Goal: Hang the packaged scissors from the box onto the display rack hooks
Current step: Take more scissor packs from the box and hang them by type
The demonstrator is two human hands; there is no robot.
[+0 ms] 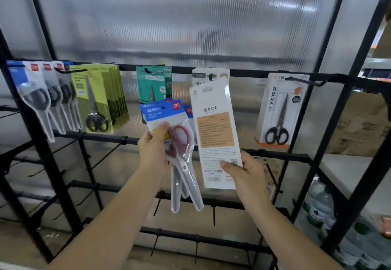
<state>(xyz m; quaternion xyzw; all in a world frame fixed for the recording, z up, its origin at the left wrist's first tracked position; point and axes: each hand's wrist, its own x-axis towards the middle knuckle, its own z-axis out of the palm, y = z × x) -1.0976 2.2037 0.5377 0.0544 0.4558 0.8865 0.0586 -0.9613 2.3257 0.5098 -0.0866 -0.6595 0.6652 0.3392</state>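
Note:
My left hand (153, 147) grips a bunch of clear packs with blue headers holding red-handled scissors (178, 140), raised in front of the rack. My right hand (246, 173) holds the lower end of a white card pack (213, 134), its printed back facing me. The top of that pack is just below a hook (211, 77) on the upper bar, where another white pack (203, 78) hangs. The black display rack (249, 72) fills the view.
Hanging on the upper bar: blue-header packs (36, 96) at far left, yellow-green packs (95, 100), teal packs (153, 83), and an orange-trimmed scissors pack (279, 113) at right. Bare hooks stick out on lower bars (157, 205). Water bottles (319, 204) stand lower right.

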